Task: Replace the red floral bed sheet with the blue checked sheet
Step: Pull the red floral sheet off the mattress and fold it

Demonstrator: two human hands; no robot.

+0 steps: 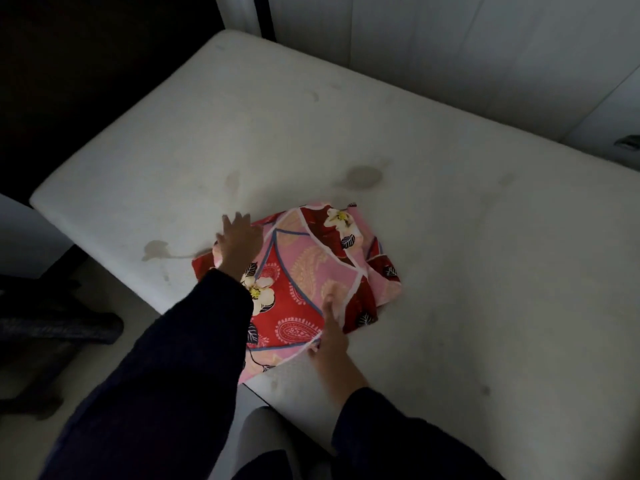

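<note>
The person wears a long-sleeved top in plain dark navy cloth. The left sleeve (156,375) ends in a loose cuff just behind the left hand (239,240). The right sleeve (398,434) ends the same way behind the right hand (330,336). Both hands are bare.

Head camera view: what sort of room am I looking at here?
Most likely a bedroom. A bare, stained white mattress fills most of the view, a folded red floral sheet lies on it near the front edge, and pale wall panels stand behind it.
</note>
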